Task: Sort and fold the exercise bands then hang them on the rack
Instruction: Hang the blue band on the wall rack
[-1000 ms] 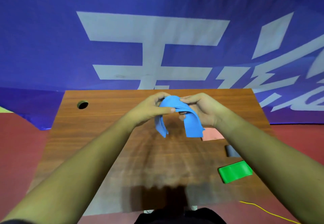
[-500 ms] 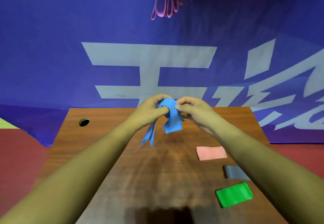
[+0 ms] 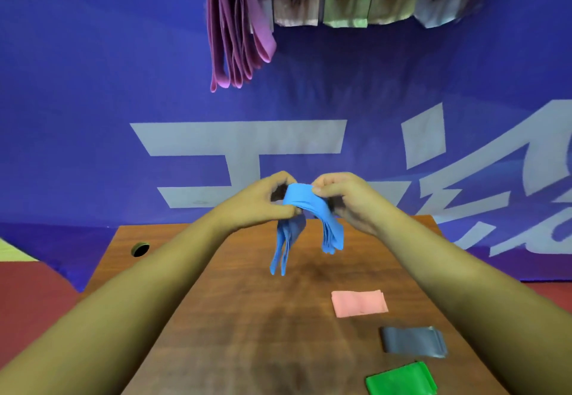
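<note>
A folded blue exercise band [image 3: 301, 205] is held in the air above the far half of the wooden table [image 3: 241, 326]. My left hand [image 3: 263, 201] pinches its left side and my right hand [image 3: 343, 198] pinches its right side, so both ends droop down. On the table to the right lie a folded pink band [image 3: 359, 303], a grey band [image 3: 413, 341] and a green band [image 3: 400, 380]. Overhead, purple bands [image 3: 236, 23] hang from the rack, with several pale folded bands [image 3: 346, 1] in a row beside them.
A blue banner with large white characters [image 3: 241, 159] covers the wall behind the table. A round cable hole [image 3: 140, 249] sits near the table's far left corner. Red floor [image 3: 34, 298] shows to the left.
My view has tilted up, so the hanging bands at the top came into sight. Both hands have lifted the blue band higher and spread it, its two ends now hanging apart.
</note>
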Demonstrator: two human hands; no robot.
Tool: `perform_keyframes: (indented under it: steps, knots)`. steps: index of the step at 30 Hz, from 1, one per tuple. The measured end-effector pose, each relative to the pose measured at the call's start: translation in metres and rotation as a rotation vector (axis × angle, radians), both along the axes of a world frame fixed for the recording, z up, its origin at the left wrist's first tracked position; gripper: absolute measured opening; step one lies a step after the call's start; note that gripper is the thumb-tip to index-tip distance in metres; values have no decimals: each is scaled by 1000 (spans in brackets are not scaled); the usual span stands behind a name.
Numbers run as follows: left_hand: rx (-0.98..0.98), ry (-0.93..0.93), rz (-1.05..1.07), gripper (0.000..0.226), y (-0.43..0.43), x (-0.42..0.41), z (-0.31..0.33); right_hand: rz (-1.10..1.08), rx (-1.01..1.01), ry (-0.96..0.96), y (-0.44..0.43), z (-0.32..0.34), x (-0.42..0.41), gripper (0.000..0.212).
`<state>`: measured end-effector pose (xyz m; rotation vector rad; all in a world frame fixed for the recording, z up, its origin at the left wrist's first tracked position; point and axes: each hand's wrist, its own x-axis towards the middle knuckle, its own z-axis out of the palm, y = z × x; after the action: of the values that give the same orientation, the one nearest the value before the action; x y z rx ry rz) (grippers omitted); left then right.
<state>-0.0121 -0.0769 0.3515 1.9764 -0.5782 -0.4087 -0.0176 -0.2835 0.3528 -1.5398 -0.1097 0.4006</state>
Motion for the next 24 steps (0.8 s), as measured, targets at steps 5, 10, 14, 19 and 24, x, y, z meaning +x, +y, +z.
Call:
perform_keyframes:
  steps: [5,10,14,19,24]
  knots:
    - [-119,14,31,44,-8,7,20,10,-78,-98,-19,23,5,15]
    - [-127,-90,55,40,-15,12,48,-1,-275,-377,-25,56,-1,13]
    - [-119,-137,90,38,-19,19,78,149,-552,-533,-31,86,-7,40]
    - [13,-346,37,39,-26,27,121,-17,-617,-818,-41,119,5,26]
    - [211,-564,-36,45,-32,30,168,-104,-580,-901,-54,151,23,24]
